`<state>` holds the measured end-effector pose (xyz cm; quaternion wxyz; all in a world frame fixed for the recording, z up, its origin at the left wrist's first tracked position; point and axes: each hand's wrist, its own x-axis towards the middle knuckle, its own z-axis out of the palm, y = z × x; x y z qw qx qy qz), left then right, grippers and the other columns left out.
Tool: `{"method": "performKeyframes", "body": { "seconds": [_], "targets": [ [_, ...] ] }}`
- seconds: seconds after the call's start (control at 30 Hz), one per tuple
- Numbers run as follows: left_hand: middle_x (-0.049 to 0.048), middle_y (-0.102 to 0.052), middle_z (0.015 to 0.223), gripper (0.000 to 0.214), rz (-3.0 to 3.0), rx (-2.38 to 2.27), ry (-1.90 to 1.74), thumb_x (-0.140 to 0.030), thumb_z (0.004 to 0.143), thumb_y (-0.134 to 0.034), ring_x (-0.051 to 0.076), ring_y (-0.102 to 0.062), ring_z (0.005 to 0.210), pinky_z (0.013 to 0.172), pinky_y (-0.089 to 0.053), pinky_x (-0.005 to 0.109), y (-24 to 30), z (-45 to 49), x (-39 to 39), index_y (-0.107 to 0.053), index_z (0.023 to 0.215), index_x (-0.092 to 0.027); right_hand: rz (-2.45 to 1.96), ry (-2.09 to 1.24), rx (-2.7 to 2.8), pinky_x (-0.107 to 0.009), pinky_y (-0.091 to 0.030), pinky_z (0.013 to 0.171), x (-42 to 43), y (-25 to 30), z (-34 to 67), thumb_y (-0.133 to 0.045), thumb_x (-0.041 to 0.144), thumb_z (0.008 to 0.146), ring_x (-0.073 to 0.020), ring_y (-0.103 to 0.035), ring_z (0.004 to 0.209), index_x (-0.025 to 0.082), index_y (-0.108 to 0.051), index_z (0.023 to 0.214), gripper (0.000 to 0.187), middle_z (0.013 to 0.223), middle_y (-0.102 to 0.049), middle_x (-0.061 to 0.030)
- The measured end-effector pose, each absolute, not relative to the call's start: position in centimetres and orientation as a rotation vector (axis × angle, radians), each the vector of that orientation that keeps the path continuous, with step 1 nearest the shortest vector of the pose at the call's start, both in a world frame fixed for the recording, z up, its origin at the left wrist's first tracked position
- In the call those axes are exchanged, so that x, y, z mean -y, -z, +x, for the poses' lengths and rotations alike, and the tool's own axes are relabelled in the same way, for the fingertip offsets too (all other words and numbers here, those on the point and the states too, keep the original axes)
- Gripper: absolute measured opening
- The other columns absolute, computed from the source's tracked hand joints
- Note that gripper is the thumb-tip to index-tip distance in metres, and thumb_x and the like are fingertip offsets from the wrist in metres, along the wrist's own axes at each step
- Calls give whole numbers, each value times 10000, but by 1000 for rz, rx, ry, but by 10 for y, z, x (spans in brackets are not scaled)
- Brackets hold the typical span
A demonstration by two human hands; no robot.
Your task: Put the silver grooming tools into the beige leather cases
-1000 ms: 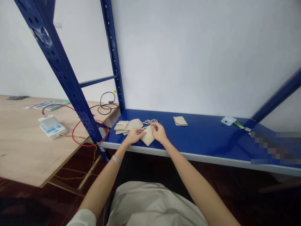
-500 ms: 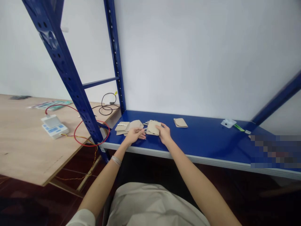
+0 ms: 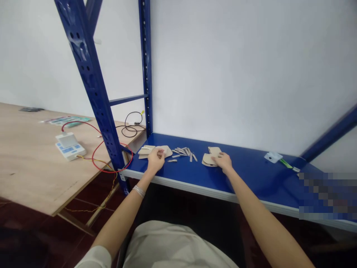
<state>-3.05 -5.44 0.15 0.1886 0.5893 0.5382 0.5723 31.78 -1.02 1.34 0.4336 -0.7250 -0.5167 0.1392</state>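
Note:
My right hand (image 3: 224,162) grips a beige folded pouch (image 3: 208,160) between thumb and fingers, low over the blue shelf. Directly behind it lies another beige pouch (image 3: 214,149), partly overlapped. On the left, my left hand (image 3: 156,159) is closed, its fingers curled in at the edge of a loose beige piece (image 3: 168,150); what they pinch, if anything, is hidden. A stack of beige pouches (image 3: 145,152) sits beside that hand. Between both hands is a loose pile of small silver metal pieces, seemingly nail clippers (image 3: 182,151), with a single nail clipper (image 3: 172,160) nearer the front edge.
The blue shelf (image 3: 245,175) has a pale front edge and blue uprights (image 3: 96,85). A clear packet (image 3: 273,157) with a green-handled item (image 3: 286,163) lies right. On the left wooden table (image 3: 33,167) are a white device (image 3: 71,147), a red cable (image 3: 104,170) and a black cable (image 3: 132,132).
My right hand has carried the beige pouch rightward to the pouch lying there. My left hand has drawn back over the left pouches and curled its fingers. The metal pieces are now uncovered.

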Motion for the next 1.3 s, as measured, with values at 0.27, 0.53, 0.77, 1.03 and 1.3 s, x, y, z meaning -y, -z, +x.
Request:
{"method": "performKeyframes", "body": {
  "seconds": [0.27, 0.53, 0.77, 1.03, 1.3],
  "targets": [
    [173, -551, 1304, 397, 2220, -2119, -1207, -243, 759, -610, 365, -445, 1250, 1043, -302, 508, -6, -53, 63, -618, 1150, -177, -1641, 69, 1805, -388, -418, 952, 16, -21, 255, -596, 300, 803, -271, -575, 1033, 148, -669, 1062, 309, 1041, -650, -140],
    [191, -651, 1178, 404, 2196, -2124, -1017, -352, 814, -581, 368, -560, 1135, 1009, -308, 511, -7, -57, 61, -633, 1151, -136, -1579, -134, 1727, -347, -463, 885, -1, 4, 239, -494, 327, 888, -230, -624, 919, 102, -673, 1053, 332, 1015, -676, -151],
    [145, -667, 1027, 290, 2073, -2081, -1345, -376, 858, -526, 304, -591, 1021, 929, -402, 417, -15, -64, 57, -687, 986, -172, -1694, -190, 1595, -339, -490, 812, 2, -1, 290, -524, 347, 867, -232, -666, 832, 125, -705, 943, 296, 891, -725, -132],
    [233, -633, 1100, 549, 1749, -2422, -1105, -449, 783, -615, 418, -542, 1110, 962, -339, 557, -9, -72, 52, -563, 1219, -121, -1622, -267, 1656, -336, -499, 822, -12, -8, 278, -576, 363, 840, -227, -685, 846, 148, -730, 866, 266, 885, -745, -111],
    [177, -532, 1206, 555, 1761, -2145, -1509, -146, 683, -647, 287, -601, 1023, 924, -457, 413, -16, -74, 53, -539, 1227, -153, -1695, -391, 1704, -331, -485, 839, -20, -10, 218, -628, 400, 816, -223, -682, 889, 188, -744, 913, 261, 898, -746, -82]
  ]
}}
